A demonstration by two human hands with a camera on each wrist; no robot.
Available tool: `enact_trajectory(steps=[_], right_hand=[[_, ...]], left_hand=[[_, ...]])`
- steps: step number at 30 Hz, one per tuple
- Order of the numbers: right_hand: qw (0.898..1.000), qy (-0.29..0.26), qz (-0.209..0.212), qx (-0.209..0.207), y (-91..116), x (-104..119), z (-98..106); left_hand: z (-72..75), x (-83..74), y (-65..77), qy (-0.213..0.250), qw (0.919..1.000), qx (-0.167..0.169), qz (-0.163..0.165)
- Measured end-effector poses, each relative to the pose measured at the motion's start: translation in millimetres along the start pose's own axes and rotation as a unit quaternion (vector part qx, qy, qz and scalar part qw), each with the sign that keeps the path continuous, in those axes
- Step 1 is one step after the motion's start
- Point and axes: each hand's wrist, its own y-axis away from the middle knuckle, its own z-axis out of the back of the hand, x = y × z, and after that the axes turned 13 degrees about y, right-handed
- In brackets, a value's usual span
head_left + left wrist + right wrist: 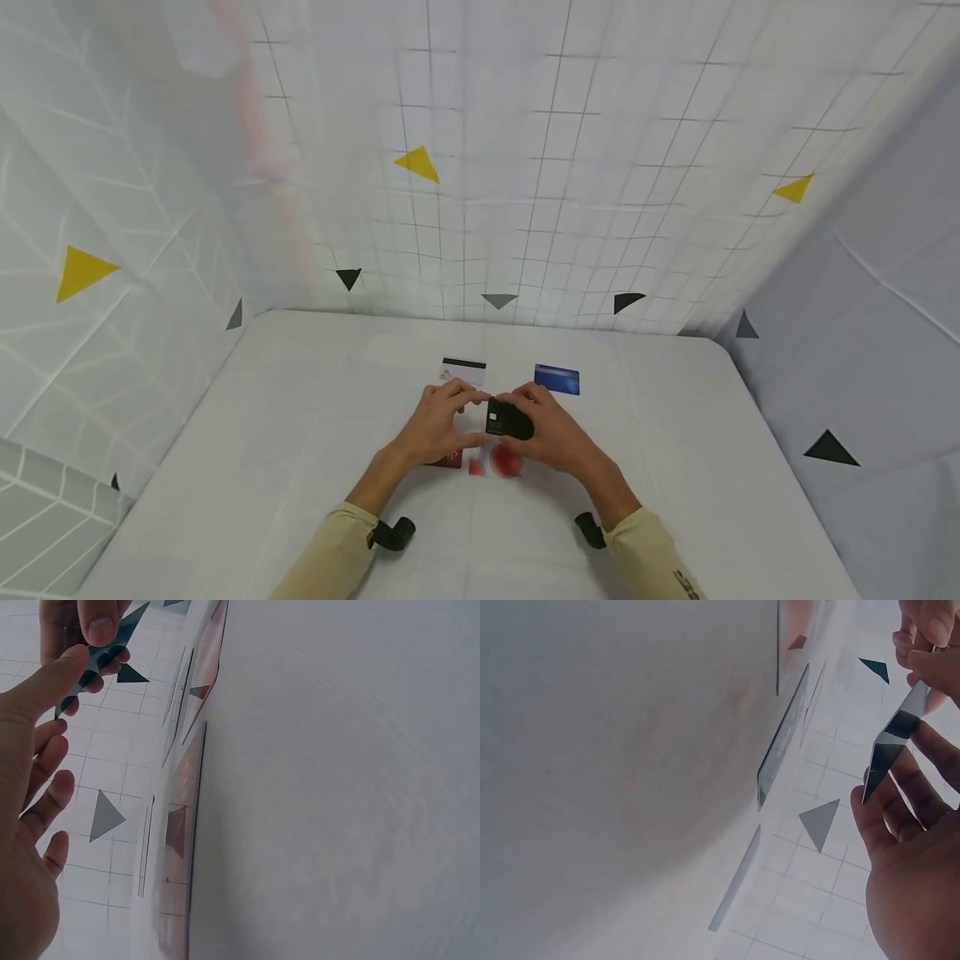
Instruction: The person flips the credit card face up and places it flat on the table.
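In the head view a black card (502,415) with a small silver chip is held up between the two hands over the white table. My right hand (551,429) grips its right side, fingers along the top edge and thumb at the bottom. Thumb and index finger of my left hand (435,423) pinch its left corners. Seen edge-on in the left wrist view, the card (90,675) slants between the hands. Below it lie a partly covered dark red card (452,460) and a light card with red round shapes (507,461).
Beyond the hands lie a white card with a black stripe (463,372) and a blue card (557,379). The white table (315,375) meets sheeted walls marked with yellow, grey and black triangles. Black wrist mounts (395,534) stick out by both sleeves.
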Motion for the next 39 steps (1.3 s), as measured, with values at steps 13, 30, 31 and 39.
enact_trajectory(steps=[13,30,31,39], right_hand=[[1.000,0.011,-0.004,0.007,1.1,4.9,0.5],[1.000,-0.007,-0.028,0.004,4.4,-4.4,-1.9],[0.999,-0.008,-0.031,0.005,4.9,-4.9,-1.7],[0.999,-0.004,-0.042,0.005,7.9,-6.7,1.0]], left_hand=[[0.0,-1.1,1.4,-0.024,0.9997,0.004,0.010],[10.3,9.5,6.4,-0.028,0.9995,0.009,0.014],[10.6,10.1,6.7,-0.028,0.9994,0.011,0.016],[11.4,13.0,9.0,-0.034,0.9989,0.011,0.032]])
